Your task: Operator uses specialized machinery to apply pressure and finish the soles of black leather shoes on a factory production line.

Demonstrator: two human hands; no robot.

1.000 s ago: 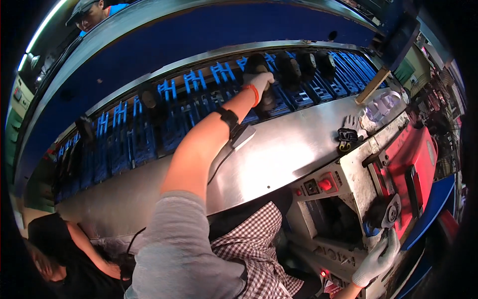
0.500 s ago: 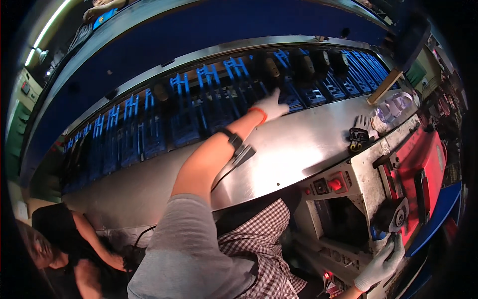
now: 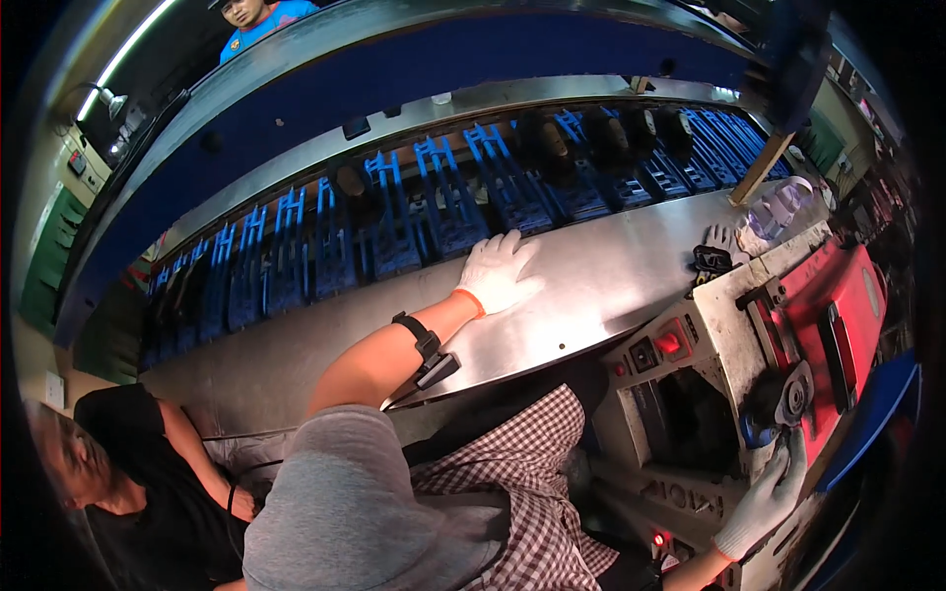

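Observation:
My left hand [image 3: 498,274], in a white glove with an orange cuff, rests with its fingers spread on the steel tabletop [image 3: 394,330], just in front of the blue racks [image 3: 453,197]. It holds nothing. A black strap with a small box [image 3: 430,355] circles that forearm. At the lower right my right hand [image 3: 767,502], also gloved, has its fingers closed against the underside of a dark rounded piece [image 3: 788,396] with a grey end plate. That piece sits by the red and cream machine [image 3: 857,305]; whether it is loose or fixed, I cannot tell.
Dark shoe-like forms [image 3: 542,143] stand among the racks. A wooden stick [image 3: 762,169], a clear plastic ring-shaped item [image 3: 780,205] and a dark grey glove [image 3: 717,251] are at the right. One person [image 3: 148,453] is at the lower left, another [image 3: 261,22] beyond the blue beam [image 3: 394,74].
My left hand has come back from over the racks, where it pointed, and now lies spread on the steel. The right hand stays at the dark piece. The view has shifted slightly.

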